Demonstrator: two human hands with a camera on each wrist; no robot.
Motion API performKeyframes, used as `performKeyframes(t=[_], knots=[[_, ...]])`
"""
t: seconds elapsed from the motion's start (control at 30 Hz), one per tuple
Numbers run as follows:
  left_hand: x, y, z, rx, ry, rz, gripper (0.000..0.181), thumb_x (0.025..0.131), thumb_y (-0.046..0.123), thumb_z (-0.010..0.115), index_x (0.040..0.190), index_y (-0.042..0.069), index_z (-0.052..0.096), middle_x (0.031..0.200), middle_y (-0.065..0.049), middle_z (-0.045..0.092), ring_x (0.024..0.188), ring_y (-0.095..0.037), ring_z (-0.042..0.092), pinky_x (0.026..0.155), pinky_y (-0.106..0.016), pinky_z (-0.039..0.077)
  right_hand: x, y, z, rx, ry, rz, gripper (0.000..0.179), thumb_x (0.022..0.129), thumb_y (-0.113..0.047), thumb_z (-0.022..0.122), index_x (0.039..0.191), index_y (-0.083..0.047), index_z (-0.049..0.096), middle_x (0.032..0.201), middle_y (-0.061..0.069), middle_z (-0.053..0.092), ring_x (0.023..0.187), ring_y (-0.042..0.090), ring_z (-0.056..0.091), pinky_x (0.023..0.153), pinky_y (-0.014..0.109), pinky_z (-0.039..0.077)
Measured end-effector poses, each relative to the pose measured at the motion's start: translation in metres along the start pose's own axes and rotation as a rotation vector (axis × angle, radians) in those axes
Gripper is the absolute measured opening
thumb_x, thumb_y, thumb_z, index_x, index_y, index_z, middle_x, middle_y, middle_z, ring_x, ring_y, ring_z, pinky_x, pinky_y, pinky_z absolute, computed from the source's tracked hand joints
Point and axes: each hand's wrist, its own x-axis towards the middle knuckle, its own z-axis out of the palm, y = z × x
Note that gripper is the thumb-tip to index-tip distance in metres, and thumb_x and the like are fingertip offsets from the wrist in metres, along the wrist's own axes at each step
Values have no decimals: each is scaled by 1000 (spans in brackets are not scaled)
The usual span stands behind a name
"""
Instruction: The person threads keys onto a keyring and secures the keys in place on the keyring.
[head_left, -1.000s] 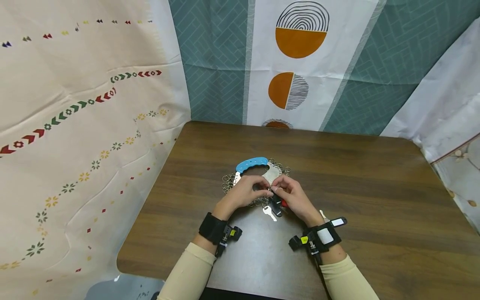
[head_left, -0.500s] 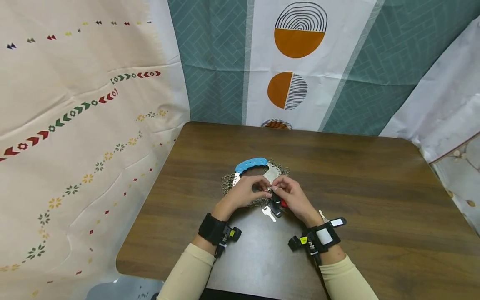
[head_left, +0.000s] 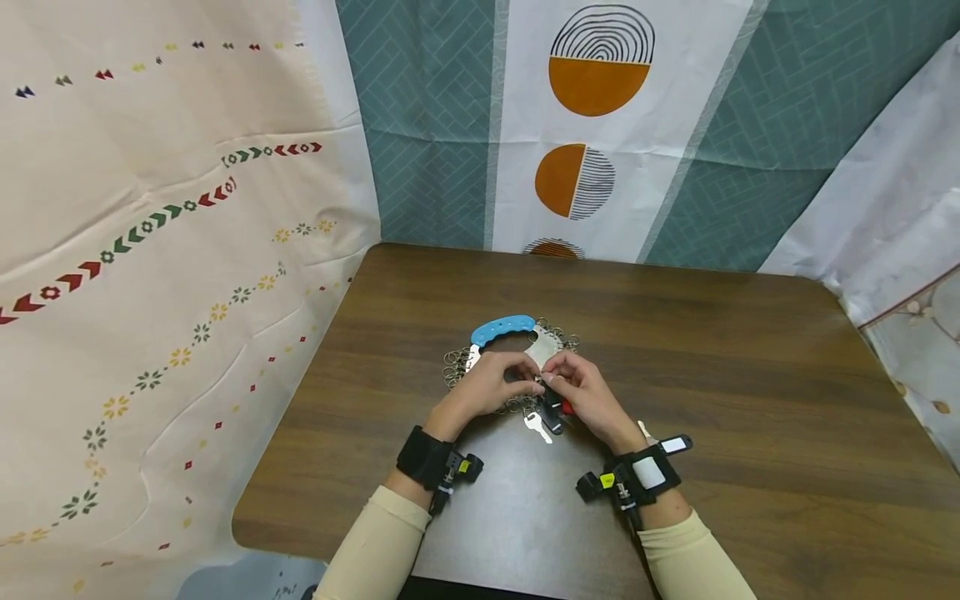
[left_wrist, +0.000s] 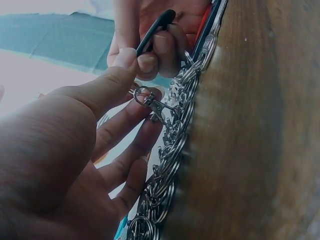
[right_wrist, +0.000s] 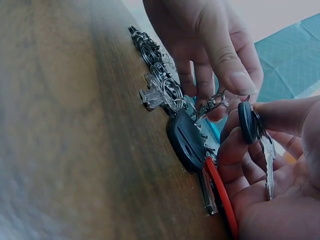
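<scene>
A white key holder plate (head_left: 545, 343) with a blue handle (head_left: 502, 328) lies on the table, its edge lined with small metal rings. My left hand (head_left: 491, 382) pinches a split ring (right_wrist: 245, 98) between thumb and fingers; a small metal clasp (left_wrist: 156, 106) links that ring to the holder. Opposite it, my right hand (head_left: 588, 390) grips a key with a black head (right_wrist: 246, 123), its silver blade (right_wrist: 269, 165) running toward the palm. Another black-headed key (right_wrist: 186, 141), a red-edged piece (right_wrist: 221, 195) and a silver key (head_left: 537, 425) hang from the holder's near side.
The brown wooden table (head_left: 750, 375) extends to both sides of the hands. Rows of rings (left_wrist: 167, 170) crowd the holder's edge. A patterned cloth (head_left: 431, 125) hangs behind the table, and a cream cloth (head_left: 150, 250) hangs at the left.
Both hands stay nearly in place over the holder, with only slight finger shifts at the ring. The holder and hanging keys look unmoved.
</scene>
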Motion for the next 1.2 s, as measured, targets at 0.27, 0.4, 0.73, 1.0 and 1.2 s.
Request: performKeyframes(t=[0.27,0.4,0.73,1.0,1.2], knots=[[0,-1,0,10,5,4,22,96,37,79,109,19,75,94,13,72,91,-3,67,87,-29,54,0,0,-1,-18,-10,-5,12,107,-10,63,116,-1,64,97,18,68,83,24,60,75,28,48],[0,0,-1,12,5,3,21,97,37,79,108,20,75,94,12,73,91,-4,67,87,-30,54,0,-1,-1,-24,-6,-11,11,106,-9,63,115,-2,65,98,18,69,82,23,60,74,28,48],[0,0,-1,5,0,-23,25,96,37,81,112,19,75,94,11,72,91,-5,67,87,-30,54,0,0,0,-11,-1,-10,11,106,-8,64,115,-1,65,96,17,68,80,21,60,72,27,48],[0,0,-1,-14,-11,-14,26,93,29,84,115,18,75,92,11,72,90,-5,67,88,-30,54,1,2,1,11,14,9,12,106,-6,64,115,1,63,93,14,67,77,19,58,70,26,47],[0,-1,-1,-3,-8,-11,23,95,31,82,113,18,75,93,11,73,91,-5,68,89,-30,54,1,3,0,-6,3,-5,13,106,-8,64,116,0,63,94,17,67,78,21,58,71,26,47]])
